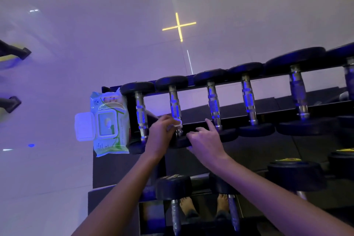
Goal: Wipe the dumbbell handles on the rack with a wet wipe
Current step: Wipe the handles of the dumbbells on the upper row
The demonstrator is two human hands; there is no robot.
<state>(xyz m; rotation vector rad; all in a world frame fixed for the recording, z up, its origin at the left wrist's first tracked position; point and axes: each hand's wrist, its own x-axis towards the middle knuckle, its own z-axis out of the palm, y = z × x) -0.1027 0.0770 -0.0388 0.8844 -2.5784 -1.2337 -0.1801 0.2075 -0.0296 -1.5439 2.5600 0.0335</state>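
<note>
At the left end of the rack's (157,94) top tier, we have our left hand (160,133) curled around a small white wet wipe (177,123), pinching it against the near, lower part of the second dumbbell handle (174,105). That handle's long axis runs from us towards the far rail, leaning slightly right at the top. The bare knurled steel we judge not yet covered by this stroke lies straight ahead of the fingers, up the shaft and away from our body. The coming move, as we read it, is a slide along that axis rather than across it. Our right hand (206,140) holds nothing: its fingers are loosely spread over the black near head (177,142) of the same dumbbell, seemingly steadying it, with the index finger stretched forward towards the third handle (214,107). The left hand is nearer the work, being already on the shaft. The first handle (140,115) stands just to its left, and the other handles run rightward in a parallel row, each well apart from the wipe. Beside the first dumbbell, at the rack's left edge, the green wipes pack (107,120) lies with its lid flipped open, within easy reach of the left hand. Whether the wipe wraps fully round the shaft we cannot tell, since our fingers hide the far side.
</note>
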